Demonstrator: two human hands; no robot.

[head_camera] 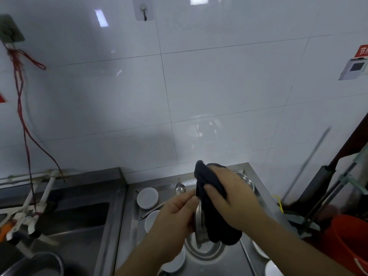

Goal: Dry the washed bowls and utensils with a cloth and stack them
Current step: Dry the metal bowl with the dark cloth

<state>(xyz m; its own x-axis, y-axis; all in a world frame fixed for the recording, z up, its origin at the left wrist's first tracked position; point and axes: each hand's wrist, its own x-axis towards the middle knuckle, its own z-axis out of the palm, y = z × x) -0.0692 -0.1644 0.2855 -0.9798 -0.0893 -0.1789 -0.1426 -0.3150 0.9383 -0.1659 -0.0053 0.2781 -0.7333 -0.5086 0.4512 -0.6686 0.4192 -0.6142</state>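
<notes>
1. Over the steel counter [247, 255], the left hand [175, 220] gripped a metal bowl [198, 216] held on edge, rim running near-vertical.
2. Its right hand [233, 198] clasped a dark cloth [209, 196] against the bowl.
3. Cloth hid most of the bowl; the opening's facing was unclear.

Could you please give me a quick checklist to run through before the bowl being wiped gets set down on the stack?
1. Left hand grips the steel bowl at its rim: ok.
2. Right hand presses the dark cloth on the bowl: ok.
3. Bowl fully dry: cannot tell.
4. Steel bowl on the counter below, ready to stack into: ok.
5. Small white dishes lie clear of that bowl: ok.
6. Spoon dried: cannot tell.
</notes>
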